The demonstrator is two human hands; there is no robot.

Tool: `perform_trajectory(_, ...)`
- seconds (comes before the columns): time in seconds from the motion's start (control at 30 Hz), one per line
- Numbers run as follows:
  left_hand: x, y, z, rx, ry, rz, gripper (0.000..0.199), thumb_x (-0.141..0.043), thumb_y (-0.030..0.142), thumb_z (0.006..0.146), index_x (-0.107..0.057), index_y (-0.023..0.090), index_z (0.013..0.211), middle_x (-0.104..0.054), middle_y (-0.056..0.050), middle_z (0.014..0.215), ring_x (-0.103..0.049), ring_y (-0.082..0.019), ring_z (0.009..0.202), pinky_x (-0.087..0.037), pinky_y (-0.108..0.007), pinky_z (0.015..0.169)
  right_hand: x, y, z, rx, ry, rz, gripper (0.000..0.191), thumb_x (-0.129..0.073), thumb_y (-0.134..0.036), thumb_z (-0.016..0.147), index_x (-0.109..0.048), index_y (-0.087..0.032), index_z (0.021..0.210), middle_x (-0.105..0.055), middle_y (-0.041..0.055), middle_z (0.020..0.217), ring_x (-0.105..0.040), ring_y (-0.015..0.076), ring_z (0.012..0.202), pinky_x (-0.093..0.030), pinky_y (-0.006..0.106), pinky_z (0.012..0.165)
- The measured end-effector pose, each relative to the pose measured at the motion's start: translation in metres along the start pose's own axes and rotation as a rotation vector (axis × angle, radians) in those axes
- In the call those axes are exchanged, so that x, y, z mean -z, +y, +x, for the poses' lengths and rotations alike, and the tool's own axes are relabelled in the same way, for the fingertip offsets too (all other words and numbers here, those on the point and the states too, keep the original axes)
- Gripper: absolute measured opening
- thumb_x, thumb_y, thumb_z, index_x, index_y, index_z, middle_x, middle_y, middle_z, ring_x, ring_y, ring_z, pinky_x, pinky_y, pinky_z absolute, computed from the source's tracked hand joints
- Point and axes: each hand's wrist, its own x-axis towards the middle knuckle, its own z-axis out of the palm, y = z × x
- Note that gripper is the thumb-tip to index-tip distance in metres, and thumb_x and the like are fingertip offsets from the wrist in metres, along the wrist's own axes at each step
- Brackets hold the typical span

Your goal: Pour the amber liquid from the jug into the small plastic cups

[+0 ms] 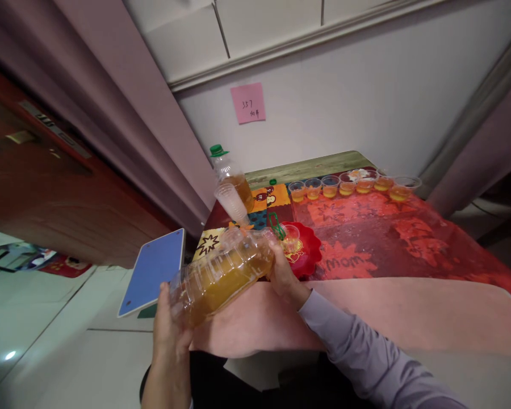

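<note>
- Landmark: red dish [313,255], on the table [409,238]. A clear cup [293,234] sits in it.
- Large clear bottle [223,278], part full of amber liquid, held aslant just to the left of the dish, its neck end by the cup. A green loop [275,221] shows near that end. Stream: cannot tell.
- Left hand [168,329]: closed around the base end, the end farther from the dish.
- Right hand [285,272]: grip closed about the neck end, at the near edge of the dish; exact finger placement partly hidden.
- Method, judged: let the right hand aim the mouth inside the cup rim while the left sets the tilt by raising or lowering the base.
- Small, slow changes of angle should suit; the liquid is likely to surge in so wide a body.
- A light squeeze seems best, as the thin plastic may flex and spurt. Avoid nudging the light cup with the neck.
- Fill reference: row of cups [330,187] beyond the dish and to its right, each visibly holding a shallow amber layer.
- Beyond the dish, to its left: upright bottle [242,190] and, just beside it, a tilted cup stack [232,203]. Loose green cap [273,182] farther back.
</note>
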Motion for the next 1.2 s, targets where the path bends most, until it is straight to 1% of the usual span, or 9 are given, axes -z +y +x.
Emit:
perform_trajectory(0.13,0.004,-0.003,0.005,-0.006,-0.003,0.038,0.036,-0.067,0.056,0.104,-0.079,0.024,0.114,-0.083,-0.011,0.093,-0.084,-0.037,0.115,-0.074,-0.047,0.094,-0.001,-0.002,-0.001,-0.001,-0.006,-0.012,0.054,-0.071,-0.067,0.094,-0.084,-0.024,0.125,-0.089,0.0066,0.129,-0.078,0.0346,0.132,-0.058,0.05,0.12)
perform_trajectory(0.27,0.006,-0.004,0.008,0.0,0.012,0.045,0.038,-0.064,0.058,0.104,-0.078,0.023,0.112,-0.085,-0.012,0.101,-0.083,-0.038,0.122,-0.071,-0.047,0.099,-0.003,-0.003,-0.002,-0.013,-0.008,0.006,0.056,-0.073,-0.067,0.092,-0.083,-0.025,0.127,-0.089,0.006,0.129,-0.077,0.0349,0.134,-0.058,0.051,0.122)
perform_trajectory(0.43,0.003,-0.002,0.004,-0.003,0.004,0.033,0.039,-0.065,0.056,0.105,-0.079,0.022,0.117,-0.084,-0.012,0.1,-0.084,-0.035,0.118,-0.069,-0.045,0.103,-0.007,-0.008,-0.006,-0.023,-0.009,-0.019,0.055,-0.072,-0.07,0.093,-0.085,-0.025,0.123,-0.089,0.005,0.129,-0.076,0.0354,0.136,-0.057,0.051,0.123)
perform_trajectory(0.53,0.004,-0.002,0.003,-0.014,0.016,0.025,0.035,-0.065,0.053,0.106,-0.079,0.022,0.114,-0.083,-0.011,0.097,-0.084,-0.033,0.114,-0.069,-0.044,0.103,-0.01,-0.011,-0.008,-0.014,-0.012,-0.036,0.056,-0.071,-0.071,0.094,-0.085,-0.025,0.123,-0.09,0.0053,0.128,-0.076,0.0366,0.136,-0.057,0.052,0.123)
perform_trajectory(0.7,0.006,-0.003,0.004,0.003,0.002,0.026,0.035,-0.066,0.054,0.106,-0.078,0.022,0.11,-0.083,-0.012,0.097,-0.084,-0.035,0.115,-0.068,-0.046,0.102,-0.01,-0.011,-0.007,-0.027,0.013,-0.037,0.053,-0.073,-0.071,0.091,-0.085,-0.026,0.117,-0.09,0.0055,0.123,-0.077,0.0367,0.134,-0.06,0.051,0.119)
perform_trajectory(0.87,0.005,-0.003,0.003,-0.016,-0.013,-0.006,0.031,-0.065,0.05,0.108,-0.078,0.022,0.108,-0.081,-0.008,0.092,-0.084,-0.03,0.109,-0.069,-0.04,0.101,-0.009,-0.011,-0.009,-0.043,0.004,-0.035,0.051,-0.073,-0.068,0.091,-0.085,-0.025,0.117,-0.09,0.0051,0.12,-0.078,0.0362,0.13,-0.059,0.051,0.119)
perform_trajectory(0.93,0.007,-0.004,0.005,-0.022,-0.01,-0.011,0.033,-0.069,0.052,0.105,-0.078,0.021,0.112,-0.082,-0.009,0.094,-0.084,-0.032,0.109,-0.07,-0.041,0.098,-0.009,-0.012,-0.01,-0.052,0.003,-0.037,0.052,-0.073,-0.069,0.092,-0.085,-0.025,0.118,-0.09,0.0052,0.121,-0.078,0.0359,0.13,-0.058,0.051,0.12)
perform_trajectory(1.03,0.011,-0.007,0.01,-0.02,-0.03,-0.014,0.039,-0.074,0.056,0.099,-0.079,0.021,0.114,-0.083,-0.013,0.099,-0.083,-0.036,0.113,-0.072,-0.044,0.096,-0.01,-0.012,-0.009,-0.034,0.001,-0.039,0.052,-0.072,-0.069,0.093,-0.084,-0.025,0.119,-0.09,0.0053,0.122,-0.078,0.035,0.132,-0.058,0.051,0.12)
perform_trajectory(1.2,0.014,-0.01,0.014,-0.024,-0.033,-0.008,0.037,-0.074,0.059,0.099,-0.08,0.024,0.106,-0.082,-0.014,0.103,-0.081,-0.038,0.121,-0.073,-0.044,0.094,-0.008,-0.012,-0.01,-0.042,0.015,-0.038,0.053,-0.074,-0.069,0.09,-0.085,-0.026,0.118,-0.09,0.0059,0.121,-0.078,0.0349,0.131,-0.06,0.049,0.117)
